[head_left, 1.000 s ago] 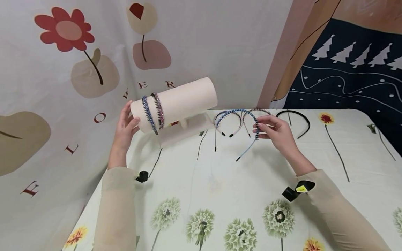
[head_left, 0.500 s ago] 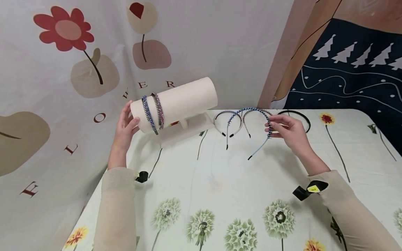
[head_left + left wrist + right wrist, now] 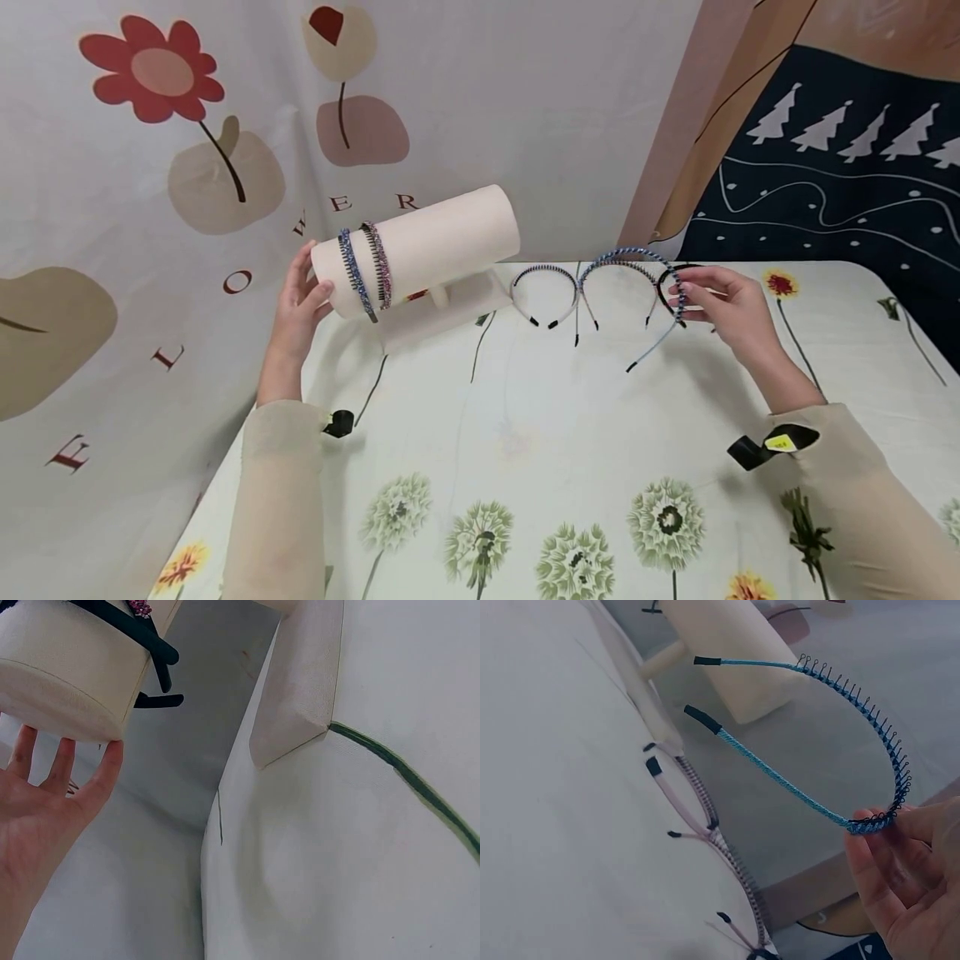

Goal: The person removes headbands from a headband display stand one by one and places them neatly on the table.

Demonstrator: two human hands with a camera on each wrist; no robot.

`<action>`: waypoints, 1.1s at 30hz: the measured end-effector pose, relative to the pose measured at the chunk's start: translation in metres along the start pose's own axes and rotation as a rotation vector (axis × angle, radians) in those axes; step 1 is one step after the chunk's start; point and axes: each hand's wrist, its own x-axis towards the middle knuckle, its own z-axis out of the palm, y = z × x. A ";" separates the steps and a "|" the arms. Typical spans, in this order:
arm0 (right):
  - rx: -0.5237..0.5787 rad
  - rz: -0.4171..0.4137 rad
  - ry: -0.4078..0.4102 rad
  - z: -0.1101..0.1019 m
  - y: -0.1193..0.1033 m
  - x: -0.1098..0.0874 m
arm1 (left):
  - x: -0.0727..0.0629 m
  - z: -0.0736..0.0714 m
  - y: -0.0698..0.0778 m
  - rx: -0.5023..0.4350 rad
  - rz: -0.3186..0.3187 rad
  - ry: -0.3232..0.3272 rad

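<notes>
A pale cylindrical headband stand (image 3: 450,229) lies sideways on its base. A blue sparkly headband (image 3: 351,267) and a pinkish one (image 3: 381,265) sit around its left part. My left hand (image 3: 291,321) holds the stand's left end, thumb toward the front; in the left wrist view its fingertips (image 3: 112,754) meet the end's rim. To the right, my right hand (image 3: 738,321) pinches one side of a blue wrapped headband (image 3: 776,776) with looped wire teeth. This headband is raised above the table, its two dark-tipped ends pointing left in the right wrist view.
On the table behind lie a purplish headband (image 3: 546,267) and a reddish-brown one (image 3: 651,275). A black headband (image 3: 662,285) is partly hidden by my right hand. The floral tablecloth (image 3: 540,408) meets a hanging printed cloth (image 3: 585,108) at the back.
My right hand has moved right with the blue wrapped headband, which now overlaps the reddish-brown and black ones in view. My left hand and the stand have stayed put.
</notes>
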 end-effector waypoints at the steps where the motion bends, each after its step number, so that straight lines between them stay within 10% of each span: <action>1: -0.007 0.002 0.005 -0.003 0.001 0.001 | 0.000 0.000 0.000 -0.002 0.002 -0.001; 33: 0.074 0.112 0.161 -0.068 0.025 0.012 | 0.009 -0.007 -0.014 0.001 -0.009 0.015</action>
